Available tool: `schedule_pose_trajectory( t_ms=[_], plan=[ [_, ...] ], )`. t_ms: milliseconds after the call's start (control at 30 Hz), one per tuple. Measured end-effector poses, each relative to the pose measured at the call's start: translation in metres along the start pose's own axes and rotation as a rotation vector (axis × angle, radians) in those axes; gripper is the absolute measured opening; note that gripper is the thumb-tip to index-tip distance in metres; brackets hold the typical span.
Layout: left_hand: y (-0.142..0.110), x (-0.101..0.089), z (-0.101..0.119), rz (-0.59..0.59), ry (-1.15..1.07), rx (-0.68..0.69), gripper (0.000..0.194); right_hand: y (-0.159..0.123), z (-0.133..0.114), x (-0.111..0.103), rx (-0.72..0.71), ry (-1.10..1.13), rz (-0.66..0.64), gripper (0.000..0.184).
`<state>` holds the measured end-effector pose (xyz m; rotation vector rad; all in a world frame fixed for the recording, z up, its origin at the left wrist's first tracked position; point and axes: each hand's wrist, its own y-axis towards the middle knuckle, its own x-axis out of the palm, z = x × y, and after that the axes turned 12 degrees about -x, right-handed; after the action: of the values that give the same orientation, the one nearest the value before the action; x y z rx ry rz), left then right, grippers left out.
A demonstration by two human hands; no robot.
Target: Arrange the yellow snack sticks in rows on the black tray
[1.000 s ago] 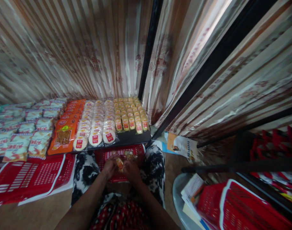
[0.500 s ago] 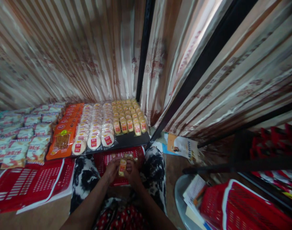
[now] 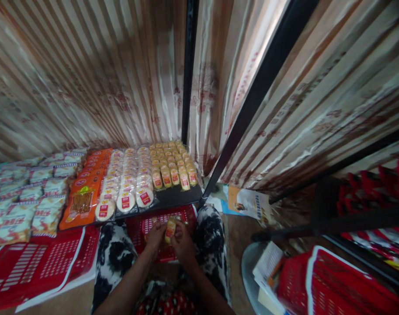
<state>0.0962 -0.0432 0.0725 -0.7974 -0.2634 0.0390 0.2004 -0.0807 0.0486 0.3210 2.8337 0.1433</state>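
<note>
Nearest to me, a person sits with knees apart in black-and-white patterned trousers [image 3: 112, 249], bare forearms reaching forward between them. The right hand [image 3: 183, 240] has a narrow grip, thumb and fingers pinching the side of a small yellow packet [image 3: 170, 229], held upright with its red-and-white label uppermost, perhaps so the printing can be seen. The left hand [image 3: 156, 234] is curled just beside the packet's other edge; I can't make out whether its fingertips touch it. Both hands hang over a red basket [image 3: 133, 231] set between the knees, probably to keep it within easy reach; more small packets lie in it, partly hidden. To the right, a grey stool [image 3: 248, 264] bears papers and another red basket [image 3: 343, 280]. Just beyond the hands is a low black shelf [image 3: 175, 197]. At its right end stand rows of yellow packets [image 3: 173, 168], then, leftward, round white packs [image 3: 125, 202], orange packs [image 3: 81, 201] and pale bags [image 3: 14, 221], grouped by kind with labels forward, apparently for easy viewing. Behind everything, a pleated curtain [image 3: 133, 65] hangs past black posts [image 3: 189, 70].
</note>
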Motion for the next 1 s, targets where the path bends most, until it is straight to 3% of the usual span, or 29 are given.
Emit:
schedule_pose_trajectory(
  t_ms=[267,467,767,1000],
  plan=[
    [-0.006,0.009,0.009,0.033,0.107,0.182,0.019,0.011,-0.018,-0.015,-0.197,-0.155,0.043,0.042],
    [-0.015,0.019,0.013,0.052,0.038,0.138,0.021,0.017,-0.027,-0.026,-0.291,-0.239,0.016,0.041],
    [-0.024,0.030,0.025,-0.141,-0.076,0.073,0.023,0.027,-0.043,-0.030,-0.454,-0.365,0.030,0.042],
    [-0.028,0.038,0.034,-0.172,-0.148,0.083,0.025,0.038,-0.058,-0.035,-0.439,-0.409,0.026,0.040]
  ],
)
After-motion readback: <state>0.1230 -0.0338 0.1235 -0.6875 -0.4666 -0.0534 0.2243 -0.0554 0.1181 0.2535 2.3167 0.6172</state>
